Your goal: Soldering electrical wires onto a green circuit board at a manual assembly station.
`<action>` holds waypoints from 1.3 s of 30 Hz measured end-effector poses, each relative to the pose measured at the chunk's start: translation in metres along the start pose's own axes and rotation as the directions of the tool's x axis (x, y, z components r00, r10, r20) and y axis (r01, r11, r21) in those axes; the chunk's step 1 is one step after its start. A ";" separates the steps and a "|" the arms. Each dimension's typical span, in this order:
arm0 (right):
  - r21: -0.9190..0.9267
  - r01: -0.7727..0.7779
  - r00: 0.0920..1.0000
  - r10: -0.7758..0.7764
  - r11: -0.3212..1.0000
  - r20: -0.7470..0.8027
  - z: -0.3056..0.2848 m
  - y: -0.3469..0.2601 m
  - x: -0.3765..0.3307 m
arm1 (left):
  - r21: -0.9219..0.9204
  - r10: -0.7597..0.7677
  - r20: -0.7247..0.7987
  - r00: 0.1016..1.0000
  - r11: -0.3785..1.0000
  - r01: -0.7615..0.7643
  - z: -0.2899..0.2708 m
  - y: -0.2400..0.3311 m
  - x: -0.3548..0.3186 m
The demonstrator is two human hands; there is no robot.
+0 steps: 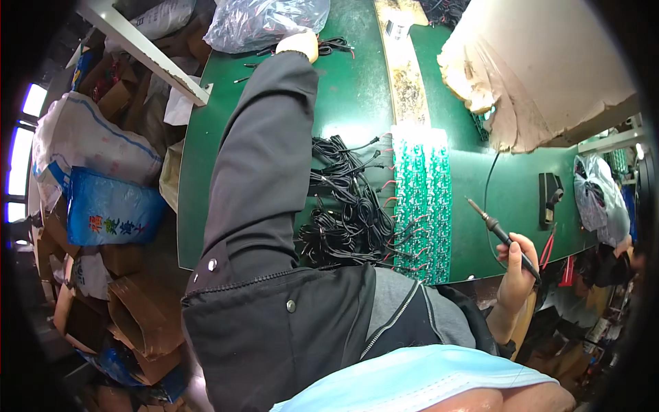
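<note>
My right hand [517, 271] is closed around a soldering iron [500, 231], whose tip points up and left toward the green circuit boards [438, 206]. These boards lie in two long columns in the middle of the table. Coiled black cables [350, 206] are heaped along their left side, and short red wires run from several of them to the boards' edge. At the far end of the table, my outstretched left hand [299, 46] is at another bunch of black cables [335, 45], beside a clear plastic bag [264, 24]. Its fingers are hidden, so its grip does not show.
A scorched wooden board [406, 75] extends from the boards to the far edge of the green table [357, 89]. A torn pale panel [535, 62] overhangs the right side. A black holder [549, 198] and red-handled tool [548, 248] lie right. Cartons [141, 312] and sacks crowd the left.
</note>
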State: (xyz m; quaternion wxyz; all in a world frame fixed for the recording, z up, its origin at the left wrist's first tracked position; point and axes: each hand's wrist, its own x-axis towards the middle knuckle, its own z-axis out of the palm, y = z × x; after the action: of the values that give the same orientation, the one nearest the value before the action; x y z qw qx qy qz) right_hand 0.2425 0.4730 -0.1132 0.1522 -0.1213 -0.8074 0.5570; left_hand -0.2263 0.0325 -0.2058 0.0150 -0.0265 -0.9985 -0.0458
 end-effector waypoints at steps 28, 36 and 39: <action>0.133 0.098 0.993 -0.107 0.986 0.059 -0.001 0.006 -0.021 | -0.009 -0.078 -0.066 0.995 0.997 0.078 -0.017 -0.075 -0.222; 0.171 0.082 0.995 -0.091 0.982 0.041 -0.017 0.025 -0.017 | 0.045 -0.054 0.015 0.998 0.998 0.054 -0.092 -0.092 -0.252; 0.184 0.136 0.987 -0.149 0.974 0.059 -0.008 0.015 -0.010 | 0.366 0.333 -0.150 0.931 0.894 -0.260 -0.074 -0.118 -0.213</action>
State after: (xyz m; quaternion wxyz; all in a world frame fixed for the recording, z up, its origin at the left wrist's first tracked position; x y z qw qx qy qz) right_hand 0.2549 0.4818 -0.1260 0.1727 -0.0288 -0.7655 0.6191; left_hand -0.0178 -0.1022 -0.1502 0.1310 -0.1712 -0.9681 0.1274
